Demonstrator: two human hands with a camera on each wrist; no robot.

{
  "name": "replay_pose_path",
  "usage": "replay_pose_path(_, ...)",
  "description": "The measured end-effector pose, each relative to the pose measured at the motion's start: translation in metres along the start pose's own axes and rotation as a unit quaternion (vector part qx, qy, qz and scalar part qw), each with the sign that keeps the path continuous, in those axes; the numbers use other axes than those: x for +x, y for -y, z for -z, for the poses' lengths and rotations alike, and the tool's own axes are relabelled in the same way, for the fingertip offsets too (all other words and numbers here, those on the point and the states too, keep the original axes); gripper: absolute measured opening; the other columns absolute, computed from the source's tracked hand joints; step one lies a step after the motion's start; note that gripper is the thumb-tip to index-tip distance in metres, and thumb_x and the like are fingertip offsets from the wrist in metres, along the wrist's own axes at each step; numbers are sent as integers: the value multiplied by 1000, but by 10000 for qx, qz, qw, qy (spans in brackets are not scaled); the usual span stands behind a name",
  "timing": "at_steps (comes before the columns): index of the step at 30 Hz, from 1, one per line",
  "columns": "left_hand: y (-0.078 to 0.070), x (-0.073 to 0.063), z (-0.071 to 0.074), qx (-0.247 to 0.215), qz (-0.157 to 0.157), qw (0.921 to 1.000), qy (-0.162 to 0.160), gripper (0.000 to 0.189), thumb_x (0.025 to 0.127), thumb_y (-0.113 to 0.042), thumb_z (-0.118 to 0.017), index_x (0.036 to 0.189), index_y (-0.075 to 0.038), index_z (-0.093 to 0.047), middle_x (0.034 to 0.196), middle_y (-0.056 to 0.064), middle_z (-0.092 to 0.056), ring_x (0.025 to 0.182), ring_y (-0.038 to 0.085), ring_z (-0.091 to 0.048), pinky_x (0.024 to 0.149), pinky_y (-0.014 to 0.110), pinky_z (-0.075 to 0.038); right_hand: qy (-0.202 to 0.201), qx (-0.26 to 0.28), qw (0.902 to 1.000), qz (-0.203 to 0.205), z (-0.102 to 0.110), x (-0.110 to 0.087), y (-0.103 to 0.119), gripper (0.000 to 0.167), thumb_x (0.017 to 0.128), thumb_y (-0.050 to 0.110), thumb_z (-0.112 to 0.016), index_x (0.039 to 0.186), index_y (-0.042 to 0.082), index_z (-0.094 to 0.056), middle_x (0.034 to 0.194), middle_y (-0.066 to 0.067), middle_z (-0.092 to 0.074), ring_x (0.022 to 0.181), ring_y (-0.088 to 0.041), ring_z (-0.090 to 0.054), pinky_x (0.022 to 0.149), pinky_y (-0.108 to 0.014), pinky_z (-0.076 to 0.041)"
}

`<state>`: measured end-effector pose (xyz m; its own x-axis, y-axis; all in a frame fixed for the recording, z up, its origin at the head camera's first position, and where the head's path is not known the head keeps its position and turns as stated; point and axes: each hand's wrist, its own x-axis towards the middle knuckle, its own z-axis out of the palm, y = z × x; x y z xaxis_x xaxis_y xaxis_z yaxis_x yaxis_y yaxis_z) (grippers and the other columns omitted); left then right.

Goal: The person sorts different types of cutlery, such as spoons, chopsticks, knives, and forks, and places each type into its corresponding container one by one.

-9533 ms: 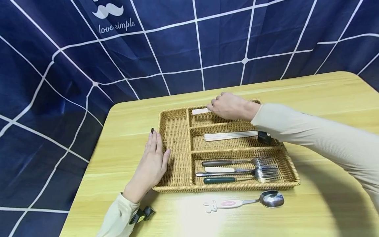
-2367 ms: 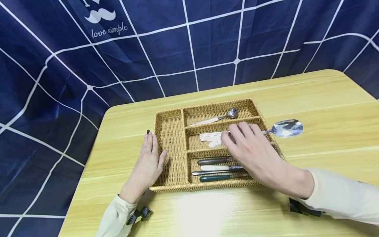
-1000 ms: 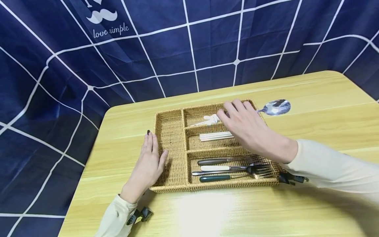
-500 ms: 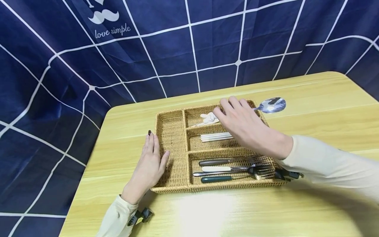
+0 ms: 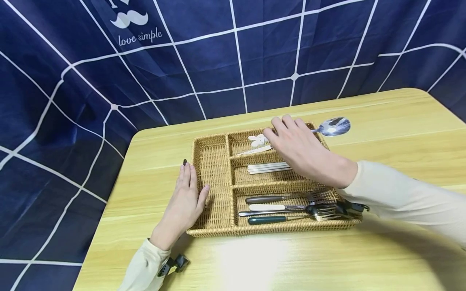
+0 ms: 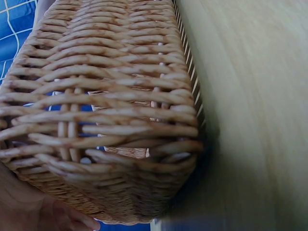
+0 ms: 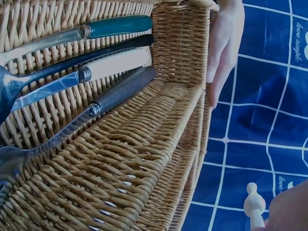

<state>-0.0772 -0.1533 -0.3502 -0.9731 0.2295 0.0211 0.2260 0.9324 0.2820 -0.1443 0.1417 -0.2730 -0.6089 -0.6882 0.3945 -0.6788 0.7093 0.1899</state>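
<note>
My right hand pinches a spoon by its handle over the back compartment of a wicker cutlery tray. The handle's white rabbit end sticks out to the left of the fingers, and the shiny spoon bowl reaches past the tray's right rim. Below it a white-handled spoon lies in the same compartment, its bowl hidden by the hand. My left hand rests with straight fingers along the tray's left wall; the right wrist view also shows that hand against the wicker.
White chopsticks lie in the middle compartment. Several forks with brown, white, black and green handles fill the front one. A long left compartment runs beside them. A blue curtain hangs behind the wooden table.
The rabbit spoon lay on the table in front; my right hand picked it up, carried it over the middle compartment, then to the back one. My left hand has stayed at the tray wall.
</note>
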Motion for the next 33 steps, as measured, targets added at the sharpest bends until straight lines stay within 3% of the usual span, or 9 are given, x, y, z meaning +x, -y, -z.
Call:
replay_pose_path(6, 0, 0, 0, 23, 19, 10000, 15, 73, 104, -40, -35, 148, 12, -8, 155, 32, -3, 145, 41, -2, 117, 52, -15, 74, -81, 9999, -62, -5, 2, -4, 29, 72, -18, -55, 96, -3, -49, 86, -17, -46, 76, -33, -45, 58, -36, -41)
replay_pose_path(24, 1, 0, -2, -44, 24, 10000, -12, 73, 104, -40, -34, 149, 11, -7, 155, 30, 0, 145, 40, -2, 117, 52, -14, 244, 0, 9996, -164, -17, 7, -14, 27, 74, -19, -48, 94, -1, -49, 83, -14, -43, 75, -32, -41, 57, -35, -37)
replay_pose_path(33, 2, 0, -3, -23, 4, 10000, -63, 73, 104, -40, -34, 148, 12, -7, 155, 32, -3, 145, 40, -2, 117, 51, -14, 381, 150, 9991, -111, -22, 12, -15, 22, 82, -15, -51, 98, -1, -51, 85, -15, -45, 76, -32, -42, 59, -35, -37)
